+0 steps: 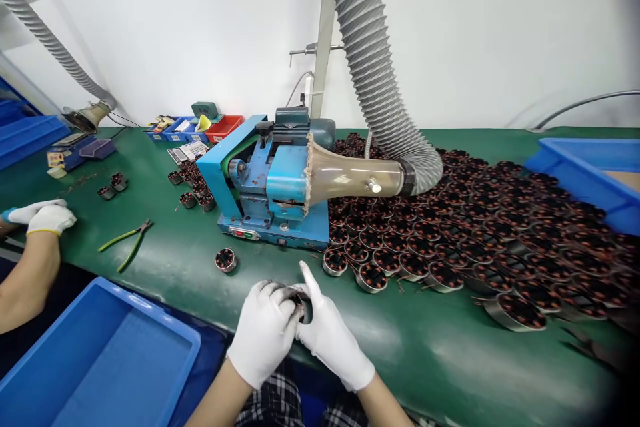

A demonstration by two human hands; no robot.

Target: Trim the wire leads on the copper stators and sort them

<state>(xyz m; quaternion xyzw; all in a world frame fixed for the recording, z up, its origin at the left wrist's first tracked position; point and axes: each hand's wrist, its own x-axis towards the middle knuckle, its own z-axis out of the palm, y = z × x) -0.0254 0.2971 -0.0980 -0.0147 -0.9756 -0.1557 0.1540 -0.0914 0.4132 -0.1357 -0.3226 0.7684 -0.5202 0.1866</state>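
Note:
My left hand (265, 328) and my right hand (327, 337), both in white gloves, meet at the front edge of the green table. Between them they grip a round metal motor part (303, 308), mostly hidden by the fingers. My right thumb points up along its side. A single motor part (226, 260) stands on the table beyond my left hand. Straight ahead is a blue machine (287, 173) with a funnel-shaped hood (350, 177). Many similar motor parts (373, 277) with dark, copper-wound insides cover the table to the right.
A grey hose (383, 60) runs up from the hood. Green-handled pliers (127, 243) lie left, near a co-worker's gloved hands (50, 219). Blue trays stand at front left (100, 360) and far right (595, 173). Small bins (225, 128) sit behind the machine.

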